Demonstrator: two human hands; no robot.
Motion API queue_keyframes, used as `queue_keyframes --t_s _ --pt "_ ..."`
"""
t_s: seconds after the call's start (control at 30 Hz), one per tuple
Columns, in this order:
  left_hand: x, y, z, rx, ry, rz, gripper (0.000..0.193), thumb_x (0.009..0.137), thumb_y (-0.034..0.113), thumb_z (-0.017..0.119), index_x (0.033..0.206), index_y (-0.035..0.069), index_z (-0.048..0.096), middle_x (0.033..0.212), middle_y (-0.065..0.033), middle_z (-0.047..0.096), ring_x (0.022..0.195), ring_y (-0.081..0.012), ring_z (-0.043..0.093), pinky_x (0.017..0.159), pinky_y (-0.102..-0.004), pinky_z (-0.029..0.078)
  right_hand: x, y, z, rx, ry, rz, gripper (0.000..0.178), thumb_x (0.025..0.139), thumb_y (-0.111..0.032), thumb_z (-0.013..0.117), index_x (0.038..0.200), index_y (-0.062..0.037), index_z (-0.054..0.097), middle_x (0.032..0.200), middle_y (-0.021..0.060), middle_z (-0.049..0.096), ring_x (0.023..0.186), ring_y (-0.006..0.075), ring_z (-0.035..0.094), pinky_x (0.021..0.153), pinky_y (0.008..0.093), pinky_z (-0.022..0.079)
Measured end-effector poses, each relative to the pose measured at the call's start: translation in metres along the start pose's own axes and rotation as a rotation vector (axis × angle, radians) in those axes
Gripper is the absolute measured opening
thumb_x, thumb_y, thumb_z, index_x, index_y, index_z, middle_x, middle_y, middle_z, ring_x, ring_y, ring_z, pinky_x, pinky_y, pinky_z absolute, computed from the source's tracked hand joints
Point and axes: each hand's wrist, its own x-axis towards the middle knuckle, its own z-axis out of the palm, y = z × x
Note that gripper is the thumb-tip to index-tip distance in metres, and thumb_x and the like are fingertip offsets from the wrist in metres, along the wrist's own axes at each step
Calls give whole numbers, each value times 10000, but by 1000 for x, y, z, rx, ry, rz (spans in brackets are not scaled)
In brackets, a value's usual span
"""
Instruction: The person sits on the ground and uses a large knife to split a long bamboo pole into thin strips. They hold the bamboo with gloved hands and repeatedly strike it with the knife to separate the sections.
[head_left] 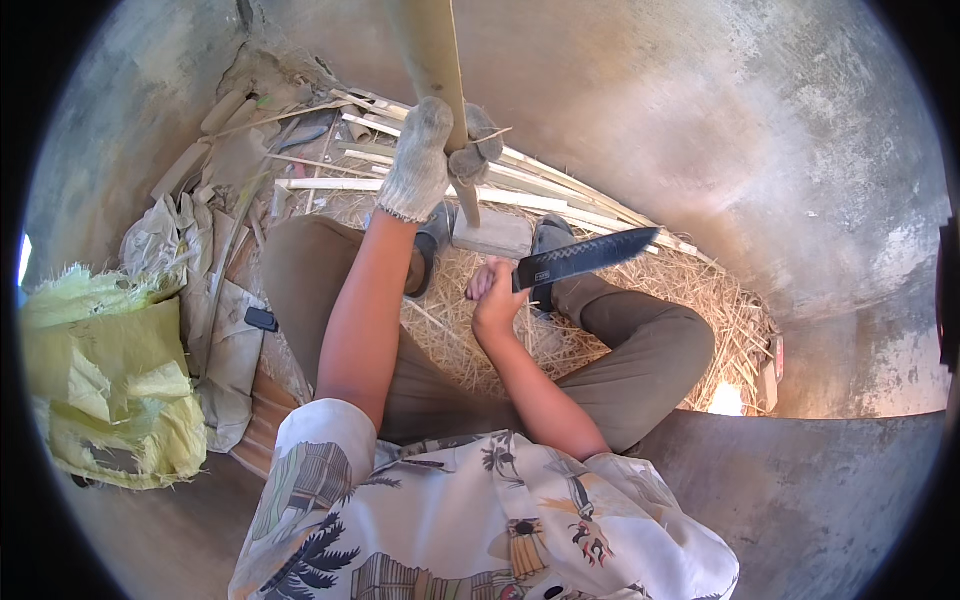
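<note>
My left hand (pixel 424 155), in a pale knitted glove, is closed around a tan bamboo pole (pixel 428 45) that rises past the top of the view. The pole's lower end comes down at a grey rectangular block (pixel 495 234) between my shoes; whether it rests on the block I cannot tell. My bare right hand (pixel 496 298) grips a large knife (pixel 590 257) by its handle. The knife's broad dark blade points right and slightly up, just nearer to me than the block, and apart from the pole.
Long split bamboo strips (pixel 350 184) lie beyond my feet. Straw-like shavings (pixel 700 320) cover the floor. At left are a yellow-green woven sack (pixel 110 400), crumpled cloth (pixel 230 360) and a small black object (pixel 261 319). A curved grey wall (pixel 700 130) surrounds me.
</note>
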Motion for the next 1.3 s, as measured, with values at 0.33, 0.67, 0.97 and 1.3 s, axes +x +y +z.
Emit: queue_keyframes --t_s 0.33,0.67,0.97,1.3 --pt "-4 8 11 160 34 20 845 709 852 573 782 12 627 576 -34 516 500 -167 512 472 -334 463 6 -16 -20 -204 -227 602 364 844 -163 543 578 -188 296 469 -25 289 354 122 279 356 298 262" --pt "-5 9 11 162 97 7 863 717 881 530 787 27 629 567 -12 490 488 -155 500 474 -314 450 13 -2 -12 -299 -194 615 326 824 -141 545 596 -167 313 488 -20 270 368 133 254 369 310 234" --pt "-7 7 17 184 90 23 789 714 814 631 831 34 620 599 -29 537 499 -171 525 476 -320 449 2 -23 -11 57 16 6 314 850 -148 563 610 -154 360 489 -7 292 370 134 274 370 314 260" --pt "-4 10 9 145 27 22 786 713 827 624 782 43 613 552 3 466 474 -144 466 456 -297 413 10 12 -25 -213 -167 723 209 841 -158 547 673 -123 427 503 -15 299 384 125 283 369 316 259"
